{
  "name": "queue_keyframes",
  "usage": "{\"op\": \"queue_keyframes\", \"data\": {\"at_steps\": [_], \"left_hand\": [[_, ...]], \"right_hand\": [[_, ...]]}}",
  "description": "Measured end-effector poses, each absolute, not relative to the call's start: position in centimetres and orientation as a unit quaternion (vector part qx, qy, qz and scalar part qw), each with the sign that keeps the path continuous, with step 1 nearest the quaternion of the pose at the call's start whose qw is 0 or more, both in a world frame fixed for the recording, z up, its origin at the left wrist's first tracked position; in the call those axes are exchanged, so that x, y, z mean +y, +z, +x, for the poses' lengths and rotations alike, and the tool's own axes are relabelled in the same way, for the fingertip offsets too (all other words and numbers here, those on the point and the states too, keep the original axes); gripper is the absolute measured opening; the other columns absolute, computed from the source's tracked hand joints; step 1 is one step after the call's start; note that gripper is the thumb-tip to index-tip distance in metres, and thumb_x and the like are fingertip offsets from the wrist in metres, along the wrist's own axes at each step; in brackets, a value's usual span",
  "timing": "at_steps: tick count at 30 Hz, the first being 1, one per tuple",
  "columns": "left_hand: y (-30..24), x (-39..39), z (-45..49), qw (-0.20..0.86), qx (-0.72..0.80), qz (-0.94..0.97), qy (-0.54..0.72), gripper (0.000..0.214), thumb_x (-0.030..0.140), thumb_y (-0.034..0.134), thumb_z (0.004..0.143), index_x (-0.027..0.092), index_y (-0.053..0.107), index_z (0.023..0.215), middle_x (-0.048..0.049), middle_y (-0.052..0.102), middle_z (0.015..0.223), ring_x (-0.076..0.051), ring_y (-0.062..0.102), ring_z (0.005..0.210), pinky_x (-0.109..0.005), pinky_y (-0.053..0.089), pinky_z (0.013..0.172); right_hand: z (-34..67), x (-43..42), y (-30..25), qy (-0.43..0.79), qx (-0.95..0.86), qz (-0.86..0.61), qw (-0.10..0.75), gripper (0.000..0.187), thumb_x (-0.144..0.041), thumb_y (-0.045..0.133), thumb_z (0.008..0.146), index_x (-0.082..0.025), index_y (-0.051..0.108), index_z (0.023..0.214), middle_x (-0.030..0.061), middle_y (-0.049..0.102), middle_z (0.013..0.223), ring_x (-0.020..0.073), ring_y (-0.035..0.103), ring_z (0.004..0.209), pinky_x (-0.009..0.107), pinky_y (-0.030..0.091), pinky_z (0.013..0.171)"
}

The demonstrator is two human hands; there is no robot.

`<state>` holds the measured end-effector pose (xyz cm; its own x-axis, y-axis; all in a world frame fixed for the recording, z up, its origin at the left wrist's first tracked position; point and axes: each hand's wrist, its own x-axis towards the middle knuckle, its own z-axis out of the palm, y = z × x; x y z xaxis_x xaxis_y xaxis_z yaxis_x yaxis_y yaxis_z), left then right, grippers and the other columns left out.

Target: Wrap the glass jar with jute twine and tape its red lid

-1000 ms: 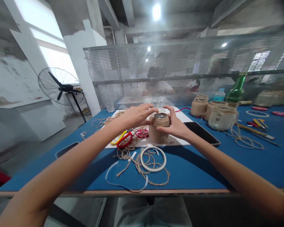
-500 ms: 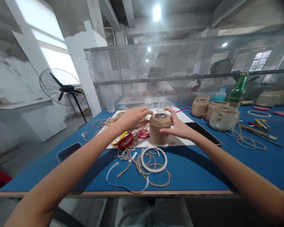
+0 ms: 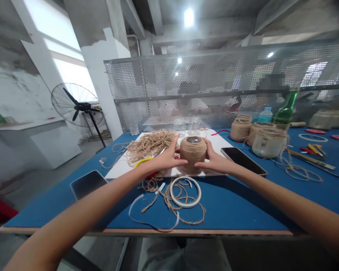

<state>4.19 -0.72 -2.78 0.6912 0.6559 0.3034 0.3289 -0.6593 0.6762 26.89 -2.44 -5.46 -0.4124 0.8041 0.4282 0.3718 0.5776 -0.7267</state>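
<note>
A jar wrapped in tan jute twine (image 3: 193,152) stands on a white board (image 3: 117,171) in the middle of the blue table (image 3: 243,203). My left hand (image 3: 166,158) cups its left side, thumb along the base and fingers up the side. From the right, my right hand (image 3: 213,159) holds it the same way. Both hands press against the twine. The jar's open glass mouth shows at the top.
A heap of loose twine (image 3: 149,144) lies on the board behind my left hand. A white tape ring (image 3: 185,191) and twine scraps lie near the front edge. Phones (image 3: 243,160) (image 3: 88,183) flank the board. Wrapped jars (image 3: 267,142), a green bottle (image 3: 286,107) and tools sit right. People sit behind the mesh screen.
My left hand came down from above the jar's rim to its left side. My right hand slid lower on the right side. The view shifted slightly.
</note>
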Motion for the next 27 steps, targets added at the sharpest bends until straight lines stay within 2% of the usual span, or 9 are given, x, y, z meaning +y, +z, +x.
{"op": "queue_keyframes", "data": {"at_steps": [3, 6, 8, 10, 13, 15, 19, 23, 27], "left_hand": [[-3.2, -0.7, 4.6, 0.31, 0.321, 0.848, 0.286, 0.094, 0.03, 0.06, 0.076, 0.024, -0.01, 0.138, -0.0183, 0.055, 0.116, -0.02, 0.063, 0.087, -0.032, 0.053, 0.068], [-2.3, -0.9, 5.0, 0.304, 0.356, 0.831, 0.302, 0.093, 0.042, 0.06, 0.075, 0.02, -0.003, 0.14, -0.0168, 0.057, 0.113, -0.022, 0.061, 0.09, -0.035, 0.051, 0.074], [-1.1, -1.0, 5.3, 0.287, 0.371, 0.824, 0.317, 0.087, 0.048, 0.055, 0.077, 0.02, 0.002, 0.14, -0.0147, 0.059, 0.108, -0.023, 0.06, 0.09, -0.038, 0.049, 0.078], [0.1, -1.2, 5.3, 0.262, 0.365, 0.831, 0.328, 0.075, 0.05, 0.047, 0.082, 0.021, 0.007, 0.139, -0.0113, 0.061, 0.101, -0.022, 0.06, 0.089, -0.04, 0.047, 0.081], [1.4, -2.0, 4.9, 0.198, 0.343, 0.853, 0.341, 0.055, 0.047, 0.035, 0.088, 0.02, 0.021, 0.135, -0.0105, 0.059, 0.104, -0.021, 0.057, 0.095, -0.041, 0.043, 0.088], [1.7, -3.1, 4.6, 0.149, 0.311, 0.869, 0.354, 0.049, 0.045, 0.037, 0.088, 0.02, 0.028, 0.13, -0.0114, 0.054, 0.113, -0.021, 0.053, 0.102, -0.039, 0.042, 0.09], [1.6, -5.5, 4.5, -0.024, 0.227, 0.895, 0.384, 0.053, 0.036, 0.058, 0.077, 0.019, 0.036, 0.122, -0.0106, 0.045, 0.122, -0.022, 0.042, 0.114, -0.038, 0.038, 0.097], [1.8, -6.1, 5.2, -0.084, 0.268, 0.872, 0.401, 0.04, 0.017, 0.049, 0.08, 0.02, 0.038, 0.118, -0.0079, 0.048, 0.115, -0.019, 0.049, 0.105, -0.034, 0.043, 0.088], [2.1, -5.2, 6.1, -0.096, 0.303, 0.861, 0.398, 0.028, 0.013, 0.043, 0.081, 0.02, 0.046, 0.109, -0.0058, 0.052, 0.109, -0.017, 0.053, 0.097, -0.032, 0.045, 0.083]], "right_hand": [[26.7, -2.5, -5.6, 0.302, -0.773, -0.367, 0.421, 0.095, -0.033, 0.07, 0.064, -0.027, 0.008, 0.135, 0.0156, 0.034, 0.139, 0.028, 0.048, 0.118, 0.049, 0.042, 0.095], [26.8, -2.6, -5.0, 0.382, -0.708, -0.379, 0.457, 0.098, -0.031, 0.074, 0.06, -0.028, 0.01, 0.134, 0.0158, 0.041, 0.135, 0.0294, 0.052, 0.113, 0.05, 0.042, 0.093], [26.7, -2.8, -4.4, 0.44, -0.643, -0.386, 0.494, 0.093, -0.031, 0.075, 0.06, -0.028, 0.016, 0.132, 0.014, 0.047, 0.129, 0.0287, 0.055, 0.109, 0.049, 0.044, 0.091], [26.5, -3.1, -3.5, 0.505, -0.576, -0.381, 0.518, 0.081, -0.033, 0.072, 0.064, -0.029, 0.023, 0.129, 0.0105, 0.052, 0.123, 0.0254, 0.059, 0.101, 0.047, 0.046, 0.088], [26.1, -4.2, -2.2, 0.579, -0.493, -0.374, 0.531, 0.058, -0.035, 0.066, 0.07, -0.028, 0.038, 0.12, 0.0065, 0.06, 0.112, 0.0206, 0.063, 0.089, 0.042, 0.049, 0.084], [25.7, -5.4, -1.5, 0.628, -0.447, -0.355, 0.529, 0.044, -0.04, 0.06, 0.075, -0.022, 0.048, 0.113, 0.008, 0.063, 0.105, 0.0204, 0.062, 0.09, 0.038, 0.049, 0.086], [24.8, -8.0, -0.8, 0.676, -0.385, -0.293, 0.556, 0.044, -0.042, 0.056, 0.078, -0.023, 0.047, 0.117, 0.0074, 0.061, 0.111, 0.0223, 0.06, 0.096, 0.042, 0.046, 0.089], [23.5, -9.5, -0.8, 0.691, -0.339, -0.274, 0.577, 0.045, -0.04, 0.056, 0.078, -0.022, 0.047, 0.118, 0.0077, 0.061, 0.108, 0.0212, 0.061, 0.094, 0.04, 0.046, 0.091], [22.5, -9.4, -1.1, 0.728, -0.277, -0.281, 0.561, 0.047, -0.047, 0.052, 0.08, -0.017, 0.046, 0.116, 0.0094, 0.062, 0.097, 0.0192, 0.062, 0.09, 0.034, 0.047, 0.088]]}}
